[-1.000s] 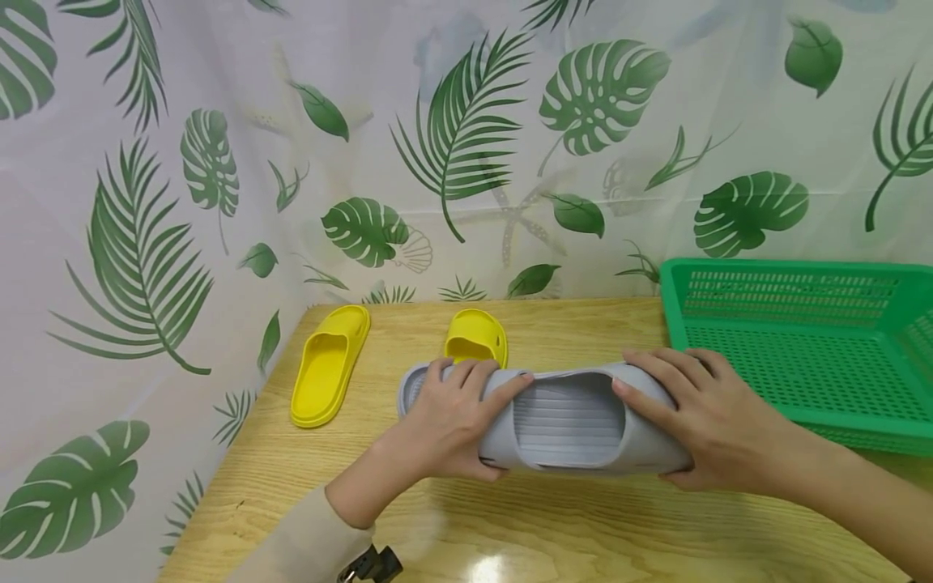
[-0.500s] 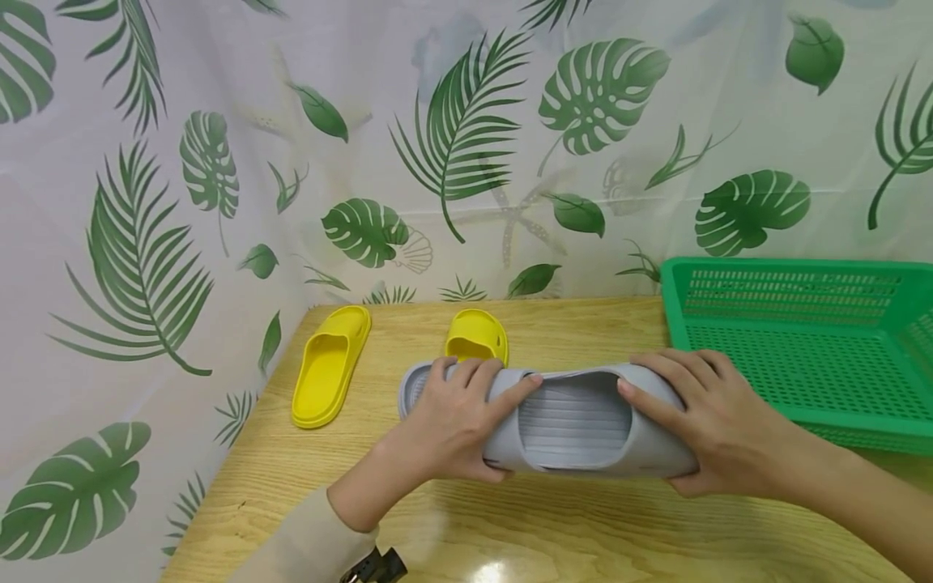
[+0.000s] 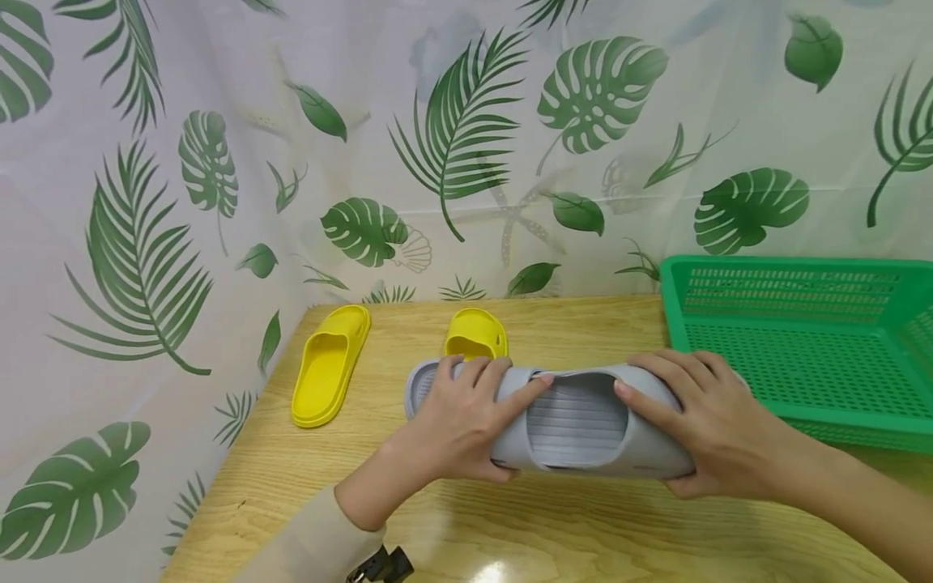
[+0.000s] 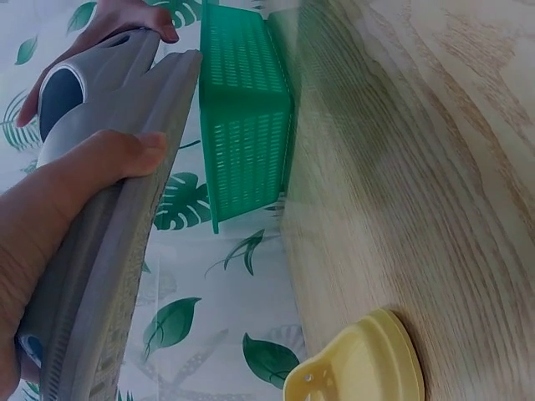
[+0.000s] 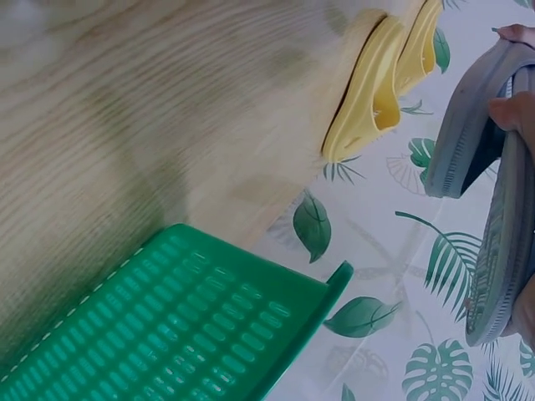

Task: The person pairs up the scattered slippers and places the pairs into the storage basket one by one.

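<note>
A pair of grey slippers [image 3: 576, 425], fitted together with their heels toward opposite ends, is held up above the wooden table. My left hand [image 3: 462, 425] grips the left part, thumb lying on top by the foot opening and fingers over the far side. At the right part, my right hand [image 3: 717, 429] holds on the same way. In the left wrist view the stacked grey slippers [image 4: 113, 209] are raised off the table. The right wrist view shows the grey soles [image 5: 501, 242] apart at one end.
One yellow slipper [image 3: 324, 372] lies at the table's left edge. Another yellow slipper [image 3: 477, 334] lies at the back, partly hidden behind the grey pair. A green mesh basket [image 3: 783, 265] stands at the right. Behind the wooden table [image 3: 583, 534] hangs a leaf-patterned curtain [image 3: 291, 48].
The left hand and the left end of the grey slippers have shifted slightly right. The right hand has barely moved and both hands keep their hold.
</note>
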Demonstrator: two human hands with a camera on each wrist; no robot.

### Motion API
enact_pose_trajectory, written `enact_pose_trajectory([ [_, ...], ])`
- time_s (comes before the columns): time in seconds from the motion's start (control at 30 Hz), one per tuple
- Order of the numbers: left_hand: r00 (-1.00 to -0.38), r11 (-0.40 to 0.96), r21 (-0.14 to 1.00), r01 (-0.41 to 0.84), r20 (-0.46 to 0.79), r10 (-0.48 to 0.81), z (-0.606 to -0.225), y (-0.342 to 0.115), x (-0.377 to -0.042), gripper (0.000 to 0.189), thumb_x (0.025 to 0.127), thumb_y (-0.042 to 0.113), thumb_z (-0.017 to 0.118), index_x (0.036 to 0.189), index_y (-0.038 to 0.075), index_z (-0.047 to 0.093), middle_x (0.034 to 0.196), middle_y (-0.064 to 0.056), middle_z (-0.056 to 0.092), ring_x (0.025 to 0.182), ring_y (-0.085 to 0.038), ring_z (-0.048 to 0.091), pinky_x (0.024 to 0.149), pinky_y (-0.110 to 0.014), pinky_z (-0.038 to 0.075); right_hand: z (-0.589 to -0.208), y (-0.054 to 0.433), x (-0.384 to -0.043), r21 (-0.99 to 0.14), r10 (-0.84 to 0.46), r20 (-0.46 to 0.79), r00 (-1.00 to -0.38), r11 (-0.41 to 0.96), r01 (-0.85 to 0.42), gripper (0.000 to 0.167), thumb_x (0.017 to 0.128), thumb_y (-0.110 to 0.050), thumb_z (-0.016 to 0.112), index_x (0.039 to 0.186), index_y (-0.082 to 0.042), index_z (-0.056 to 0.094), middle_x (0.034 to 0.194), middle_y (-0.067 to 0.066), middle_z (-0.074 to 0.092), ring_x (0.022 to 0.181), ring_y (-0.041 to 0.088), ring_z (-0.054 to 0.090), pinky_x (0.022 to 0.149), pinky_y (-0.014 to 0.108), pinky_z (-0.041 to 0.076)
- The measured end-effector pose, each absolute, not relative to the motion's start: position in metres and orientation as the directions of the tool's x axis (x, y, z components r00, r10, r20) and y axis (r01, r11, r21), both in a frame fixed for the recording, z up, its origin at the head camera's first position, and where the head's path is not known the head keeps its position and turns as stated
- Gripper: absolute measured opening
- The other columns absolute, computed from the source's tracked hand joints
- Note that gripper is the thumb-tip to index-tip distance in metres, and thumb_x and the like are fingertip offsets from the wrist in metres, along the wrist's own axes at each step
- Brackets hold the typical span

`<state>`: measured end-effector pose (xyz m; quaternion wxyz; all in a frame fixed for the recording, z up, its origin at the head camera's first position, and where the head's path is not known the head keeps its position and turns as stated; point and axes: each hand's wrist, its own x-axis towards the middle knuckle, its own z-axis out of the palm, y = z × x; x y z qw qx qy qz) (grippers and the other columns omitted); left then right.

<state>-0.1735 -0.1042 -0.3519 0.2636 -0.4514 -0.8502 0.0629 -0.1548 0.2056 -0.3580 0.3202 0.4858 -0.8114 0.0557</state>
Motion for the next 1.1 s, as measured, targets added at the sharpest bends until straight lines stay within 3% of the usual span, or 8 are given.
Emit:
enact_pose_trajectory([
  [0.2,-0.460,0.566,-0.309,0.764,0.355,0.814,-0.353,-0.102,-0.174,0.107,0.056,0.078,0.066,0.145,0.028,0.036,0.128,-0.014,0.051,0.108,-0.029,0.056,0.083,-0.050,0.045,-0.361,0.211,-0.153,0.230,-0.741,0.605,-0.291,0.513,-0.827,0.073,0.084,-0.061,0.031,0.138,-0.014,0.041,0.123,0.024,0.050,0.105,0.035,0.047,0.071,0.050,0.039],
  [0.5,-0.438,0.513,-0.273,0.814,0.292,0.850,-0.349,-0.126,-0.176,0.109,0.059,0.087,0.056,0.148,0.028,0.030,0.148,-0.014,0.035,0.131,-0.031,0.039,0.096,-0.059,0.037,-0.361,0.215,-0.150,0.221,-0.732,0.621,-0.279,0.505,-0.834,0.071,0.084,-0.060,0.030,0.138,-0.013,0.041,0.123,0.025,0.050,0.106,0.036,0.046,0.075,0.049,0.033],
  [0.77,-0.333,0.422,-0.289,0.859,0.311,0.890,-0.349,-0.156,-0.179,0.105,0.063,0.090,0.044,0.146,0.025,0.036,0.149,-0.016,0.032,0.131,-0.033,0.040,0.091,-0.046,0.044,-0.357,0.216,-0.149,0.213,-0.723,0.643,-0.252,0.485,-0.848,0.068,0.083,-0.055,0.032,0.134,-0.012,0.043,0.120,0.025,0.051,0.105,0.034,0.046,0.079,0.046,0.031],
  [0.87,-0.288,0.392,-0.317,0.864,0.327,0.900,-0.348,-0.159,-0.180,0.101,0.067,0.091,0.034,0.145,0.026,0.038,0.148,-0.017,0.035,0.128,-0.033,0.044,0.093,-0.044,0.044,-0.356,0.217,-0.148,0.206,-0.723,0.643,-0.252,0.480,-0.853,0.069,0.082,-0.056,0.033,0.135,-0.012,0.042,0.120,0.024,0.051,0.105,0.032,0.046,0.080,0.044,0.030],
  [1.1,-0.201,0.337,-0.410,0.847,0.340,0.919,-0.348,-0.157,-0.181,0.097,0.068,0.092,0.029,0.142,0.030,0.041,0.141,-0.017,0.043,0.122,-0.032,0.050,0.087,-0.042,0.048,-0.354,0.218,-0.147,0.194,-0.726,0.644,-0.242,0.461,-0.866,0.068,0.084,-0.058,0.035,0.134,-0.013,0.044,0.121,0.025,0.051,0.106,0.033,0.045,0.082,0.044,0.029],
])
